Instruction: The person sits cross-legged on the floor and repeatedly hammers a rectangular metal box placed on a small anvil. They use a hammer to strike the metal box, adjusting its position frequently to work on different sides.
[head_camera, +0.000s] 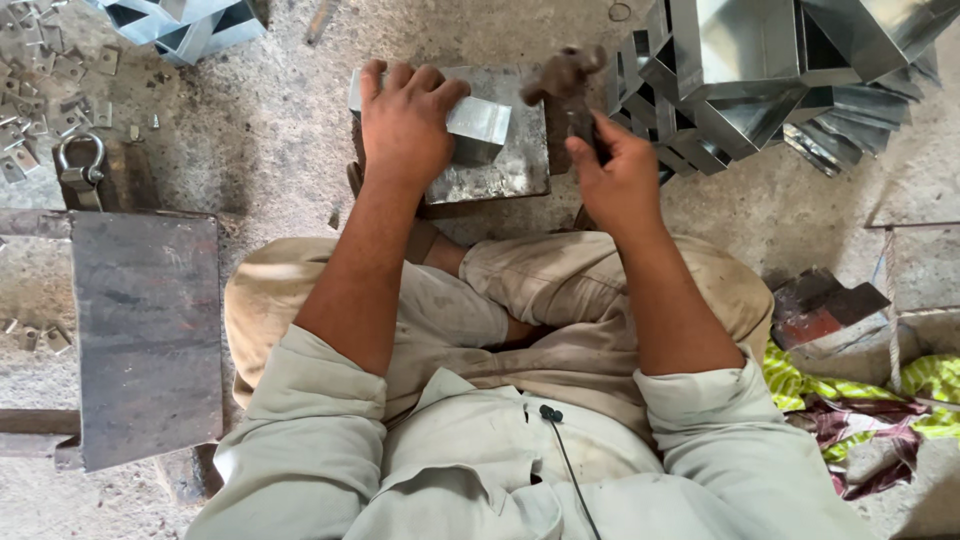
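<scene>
Fingers of the left hand (405, 125) pinned the folded sheet-metal piece (478, 128) flat against the steel block (505, 172), steadying it; the right hand (620, 180) gripped a raised hammer (563, 75).

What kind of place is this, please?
Probably a small sheet-metal workshop, with work done on the floor: the right hand holds a hammer, the left hand steadies a folded metal piece, and finished metal boxes are stacked nearby.
</scene>
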